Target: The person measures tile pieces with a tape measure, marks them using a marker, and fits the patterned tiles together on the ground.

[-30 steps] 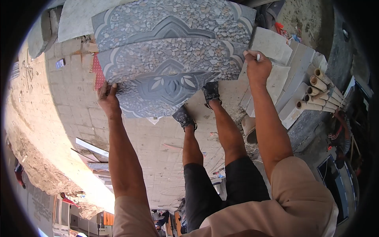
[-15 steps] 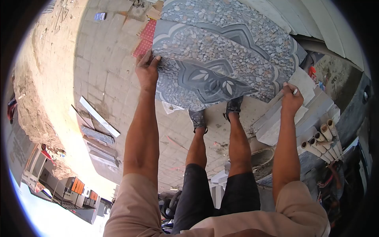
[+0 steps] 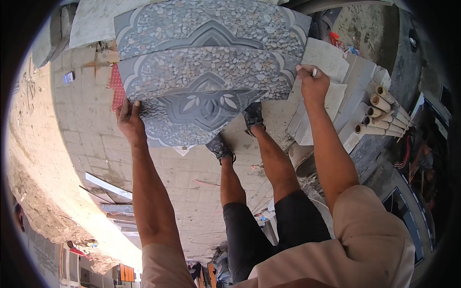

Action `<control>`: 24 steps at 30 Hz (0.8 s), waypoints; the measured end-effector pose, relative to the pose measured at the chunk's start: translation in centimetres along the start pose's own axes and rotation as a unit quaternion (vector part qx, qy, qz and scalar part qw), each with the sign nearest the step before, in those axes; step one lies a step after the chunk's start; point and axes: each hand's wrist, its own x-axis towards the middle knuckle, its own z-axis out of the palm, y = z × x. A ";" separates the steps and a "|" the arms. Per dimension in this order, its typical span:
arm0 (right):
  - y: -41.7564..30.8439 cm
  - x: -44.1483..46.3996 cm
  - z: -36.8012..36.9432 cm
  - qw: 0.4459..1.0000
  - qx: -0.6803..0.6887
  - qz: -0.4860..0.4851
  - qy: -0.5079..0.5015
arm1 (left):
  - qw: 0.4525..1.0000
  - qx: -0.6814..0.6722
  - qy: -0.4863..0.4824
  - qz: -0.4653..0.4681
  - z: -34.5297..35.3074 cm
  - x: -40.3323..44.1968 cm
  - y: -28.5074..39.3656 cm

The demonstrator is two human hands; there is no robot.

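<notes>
A cut tile piece (image 3: 211, 67) with a pebble pattern lies across other tiles of the same pattern. My left hand (image 3: 130, 120) pinches its left end, the thumb on top. At its right end my right hand (image 3: 314, 85) is closed, with a small white stick-like thing between the fingers, touching or just beside the tile's corner. Below it shows a tile piece (image 3: 201, 110) with a grey flower and pale leaves. Behind lies another pebble tile (image 3: 216, 24) with a grey pointed motif.
My feet stand just below the tiles. Pale slabs (image 3: 331, 105) and a stack of tubes (image 3: 379, 113) lie at the right. A red dotted sheet (image 3: 116, 89) is at the left, with strips (image 3: 108, 186) on the paving farther down. A blue packet (image 3: 68, 77) lies upper left.
The view swung to one side and back between the frames. Both hands stay at the two ends of the tile piece, which shows no clear movement against the other tiles.
</notes>
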 end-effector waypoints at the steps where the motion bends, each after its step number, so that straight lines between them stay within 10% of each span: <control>1: 0.4 0.1 0.0 1.000 -0.017 0.000 0.015 | 0.998 0.052 -0.006 0.021 0.2 -0.3 0.8; 24: 1.4 0.2 0.0 1.000 0.001 -0.001 0.018 | 0.979 0.201 -0.018 0.038 0.9 -1.4 2.4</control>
